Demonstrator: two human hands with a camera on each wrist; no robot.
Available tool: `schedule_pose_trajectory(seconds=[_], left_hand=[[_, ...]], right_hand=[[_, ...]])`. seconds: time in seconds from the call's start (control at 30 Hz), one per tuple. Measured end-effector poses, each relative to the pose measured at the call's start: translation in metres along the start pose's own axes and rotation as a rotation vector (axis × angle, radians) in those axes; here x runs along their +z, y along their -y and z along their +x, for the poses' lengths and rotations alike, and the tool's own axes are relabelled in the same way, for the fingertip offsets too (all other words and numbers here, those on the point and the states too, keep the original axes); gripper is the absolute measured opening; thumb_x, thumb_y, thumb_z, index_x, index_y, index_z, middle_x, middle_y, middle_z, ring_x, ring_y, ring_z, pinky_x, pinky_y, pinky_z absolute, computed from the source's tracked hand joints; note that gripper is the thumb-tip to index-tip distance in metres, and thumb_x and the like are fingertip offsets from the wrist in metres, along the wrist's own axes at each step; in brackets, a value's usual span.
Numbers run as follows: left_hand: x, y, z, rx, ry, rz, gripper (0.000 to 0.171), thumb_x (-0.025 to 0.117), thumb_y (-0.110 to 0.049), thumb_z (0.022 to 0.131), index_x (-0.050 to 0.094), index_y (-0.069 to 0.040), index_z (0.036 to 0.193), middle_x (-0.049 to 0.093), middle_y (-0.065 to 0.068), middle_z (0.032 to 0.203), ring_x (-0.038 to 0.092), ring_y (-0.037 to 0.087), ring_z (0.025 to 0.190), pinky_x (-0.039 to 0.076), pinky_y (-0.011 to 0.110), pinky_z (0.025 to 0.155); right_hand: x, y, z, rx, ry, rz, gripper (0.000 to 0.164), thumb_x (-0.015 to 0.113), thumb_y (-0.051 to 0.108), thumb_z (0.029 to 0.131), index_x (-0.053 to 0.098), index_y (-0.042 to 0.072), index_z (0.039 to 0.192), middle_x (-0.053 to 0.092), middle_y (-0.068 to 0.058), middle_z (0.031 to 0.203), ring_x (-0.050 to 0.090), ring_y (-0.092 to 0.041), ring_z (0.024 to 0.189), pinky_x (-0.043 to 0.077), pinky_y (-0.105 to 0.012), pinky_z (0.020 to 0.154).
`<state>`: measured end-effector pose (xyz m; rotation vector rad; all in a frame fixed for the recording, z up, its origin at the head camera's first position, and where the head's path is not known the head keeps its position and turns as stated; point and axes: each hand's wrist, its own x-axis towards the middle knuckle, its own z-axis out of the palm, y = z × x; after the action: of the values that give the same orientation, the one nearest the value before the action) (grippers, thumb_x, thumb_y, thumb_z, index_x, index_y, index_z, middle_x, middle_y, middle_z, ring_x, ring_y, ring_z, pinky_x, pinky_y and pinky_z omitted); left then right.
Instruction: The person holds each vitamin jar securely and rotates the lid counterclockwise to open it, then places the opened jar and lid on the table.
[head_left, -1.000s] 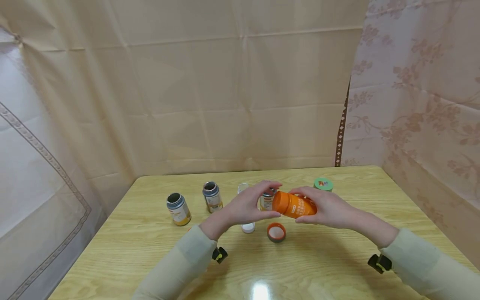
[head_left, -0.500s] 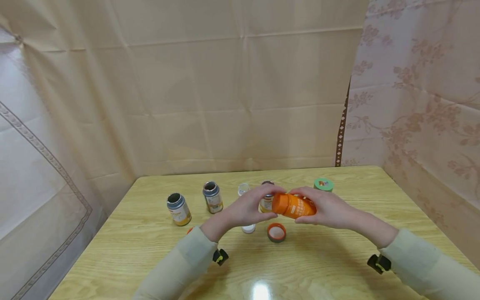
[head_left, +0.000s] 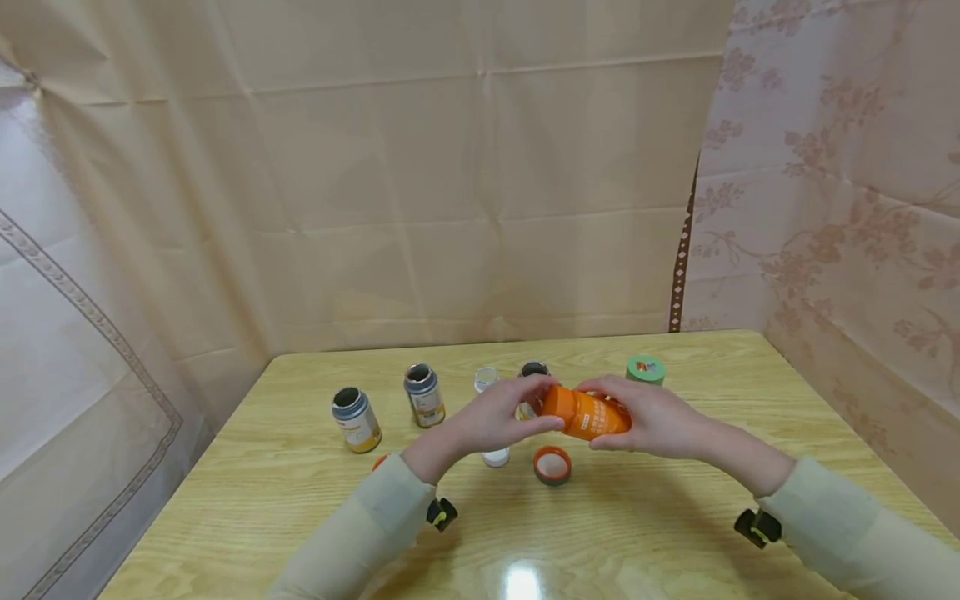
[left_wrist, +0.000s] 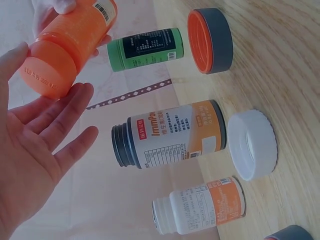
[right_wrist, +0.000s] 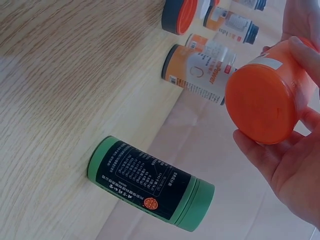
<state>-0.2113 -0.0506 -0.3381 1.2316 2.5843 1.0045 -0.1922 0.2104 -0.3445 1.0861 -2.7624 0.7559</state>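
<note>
An orange bottle (head_left: 596, 416) with an orange screw cap (left_wrist: 50, 70) is held tilted above the table, its cap toward the left. My right hand (head_left: 660, 414) grips the bottle's body, with its flat base (right_wrist: 260, 105) facing the right wrist camera. At the other end my left hand (head_left: 501, 414) has thumb and fingers around the cap, which is on the bottle. Behind the hands stands an open white-and-orange bottle (left_wrist: 175, 132) with a dark threaded neck. A grey lid with an orange inside (head_left: 552, 465) lies below the hands, with a white lid (head_left: 496, 457) beside it.
Two open bottles, a left one (head_left: 357, 421) and a middle one (head_left: 425, 396), stand on the wooden table (head_left: 247, 517). A small white bottle (left_wrist: 200, 207) is partly behind my left hand. A green canister (right_wrist: 152, 182) stands back right. An orange-edged lid (head_left: 380, 461) shows by the left sleeve.
The left hand's fingers have shifted around the cap, from spread apart to closer on it. The right hand and bottle stay nearly in place.
</note>
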Motion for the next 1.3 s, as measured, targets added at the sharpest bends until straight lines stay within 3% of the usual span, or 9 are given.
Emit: schedule_pose_trajectory(seconds=[0.23,0.4,0.57,0.63,0.73,0.87,1.07,1.3], left_hand=[[-0.0006,0.0006,-0.0002,-0.032,-0.008,-0.012,0.053,0.062,-0.043,0.094,0.052,-0.009,0.133,0.063,-0.008,0.100,0.058,0.005,0.089,0.049,0.023,0.072],[-0.0012,0.0006,-0.0017,-0.047,-0.020,0.007,0.069,0.067,-0.046,0.090,0.041,-0.014,0.144,0.060,-0.001,0.124,0.058,0.011,0.108,0.048,0.031,0.090],[-0.0014,0.0019,-0.0013,0.087,-0.053,0.046,0.070,0.077,-0.030,0.085,0.041,-0.013,0.143,0.055,-0.001,0.130,0.054,0.012,0.115,0.045,0.036,0.098],[-0.0014,0.0012,-0.0004,0.142,-0.059,0.063,0.064,0.078,-0.021,0.085,0.045,-0.010,0.139,0.056,0.000,0.126,0.054,0.011,0.113,0.045,0.033,0.097],[-0.0014,-0.0003,-0.0001,0.175,-0.056,0.074,0.059,0.078,-0.014,0.084,0.049,-0.008,0.135,0.057,0.001,0.122,0.055,0.012,0.109,0.045,0.027,0.095],[-0.0013,-0.0018,-0.0002,0.154,-0.042,0.070,0.054,0.075,-0.018,0.087,0.050,-0.007,0.134,0.057,0.001,0.121,0.055,0.011,0.107,0.045,0.022,0.092],[-0.0009,-0.0020,0.0007,0.088,-0.030,0.023,0.051,0.068,-0.028,0.093,0.048,-0.008,0.135,0.059,-0.002,0.115,0.057,0.007,0.099,0.047,0.025,0.089],[-0.0011,-0.0012,0.0008,0.025,-0.019,0.000,0.047,0.061,-0.039,0.096,0.050,-0.011,0.132,0.059,-0.006,0.108,0.056,0.006,0.093,0.048,0.022,0.081]], right_hand=[[-0.0004,0.0014,0.0006,0.004,-0.001,0.005,0.066,0.076,0.050,0.080,0.053,0.015,0.132,0.062,0.000,0.115,0.058,-0.012,0.089,0.051,-0.034,0.072],[0.0000,0.0010,0.0005,0.008,-0.005,-0.001,0.067,0.077,0.048,0.079,0.053,0.015,0.132,0.062,0.000,0.115,0.058,-0.012,0.089,0.051,-0.034,0.073],[-0.0014,0.0020,0.0001,0.009,-0.010,-0.003,0.065,0.079,0.042,0.079,0.054,0.015,0.132,0.063,0.000,0.114,0.058,-0.012,0.088,0.050,-0.033,0.071],[-0.0018,0.0026,0.0002,0.006,-0.013,0.000,0.064,0.080,0.040,0.079,0.054,0.014,0.131,0.063,0.000,0.113,0.057,-0.011,0.087,0.050,-0.032,0.070],[-0.0015,0.0027,0.0006,0.002,-0.013,0.007,0.063,0.080,0.040,0.080,0.054,0.014,0.132,0.062,0.000,0.113,0.057,-0.011,0.086,0.050,-0.031,0.069],[-0.0013,0.0022,0.0003,0.000,-0.010,0.010,0.064,0.078,0.044,0.080,0.054,0.014,0.132,0.062,0.000,0.114,0.057,-0.010,0.086,0.050,-0.030,0.069],[-0.0018,0.0023,0.0004,-0.001,-0.012,0.011,0.063,0.080,0.038,0.080,0.054,0.014,0.131,0.062,0.000,0.114,0.057,-0.011,0.087,0.050,-0.031,0.071],[-0.0017,0.0009,-0.0002,-0.002,-0.015,0.010,0.064,0.078,0.045,0.080,0.054,0.015,0.132,0.062,0.001,0.114,0.057,-0.012,0.089,0.051,-0.032,0.072]])
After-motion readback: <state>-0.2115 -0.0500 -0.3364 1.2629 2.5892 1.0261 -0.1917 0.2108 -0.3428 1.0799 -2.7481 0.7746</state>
